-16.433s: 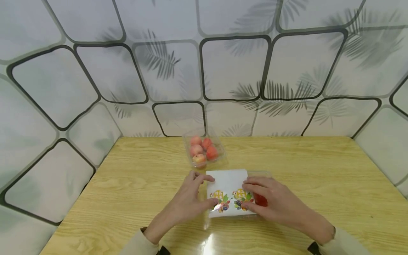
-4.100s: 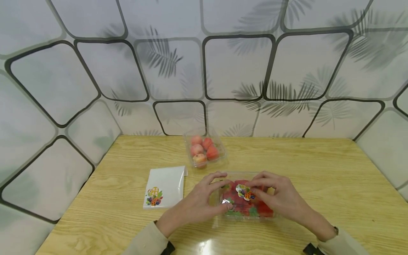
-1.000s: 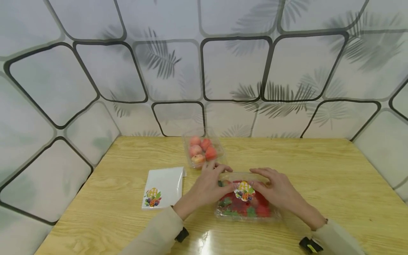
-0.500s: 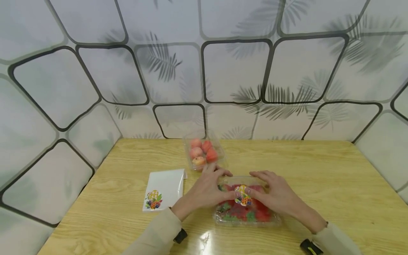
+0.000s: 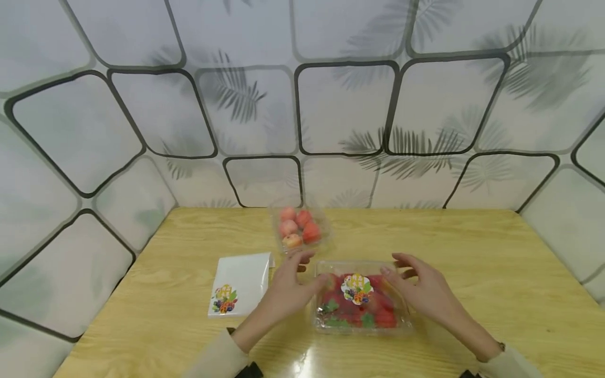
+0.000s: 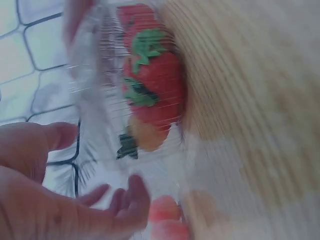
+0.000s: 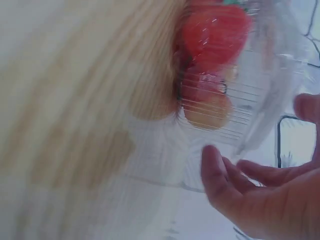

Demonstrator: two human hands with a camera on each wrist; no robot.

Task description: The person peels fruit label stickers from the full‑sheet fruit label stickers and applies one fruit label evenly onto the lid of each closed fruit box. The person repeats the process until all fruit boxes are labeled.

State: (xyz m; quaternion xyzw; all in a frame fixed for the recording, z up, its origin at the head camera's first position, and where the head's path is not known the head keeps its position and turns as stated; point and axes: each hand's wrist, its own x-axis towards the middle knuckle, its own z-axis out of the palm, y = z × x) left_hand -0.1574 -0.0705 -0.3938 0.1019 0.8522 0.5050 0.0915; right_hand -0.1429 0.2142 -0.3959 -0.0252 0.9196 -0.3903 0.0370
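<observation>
Surface (image 5: 477, 257) carries the strawberry box (image 5: 350, 329). Clear fruit tub (image 5: 326, 239) sits behind the box, toward its left; white label sheet (image 5: 243, 275) lies left of it. Change: left hand (image 5: 285, 289) and right hand (image 5: 427, 289) have parted to either side of the box, wide, gripping nothing; edge contact unclear. Round label (image 5: 357, 289) sits on the box top unaided, so pressing looks done.

Two bare hands (image 5: 289, 286) (image 5: 425, 286) are flanking one clear plastic box (image 5: 352, 266) with one round fruit-printed label (image 5: 356, 289); a second clear box (image 5: 325, 224), at eleven o'clock, is holding five reddish fruits (image 5: 288, 227); one white sheet (image 5: 241, 275) is lying at nine.
</observation>
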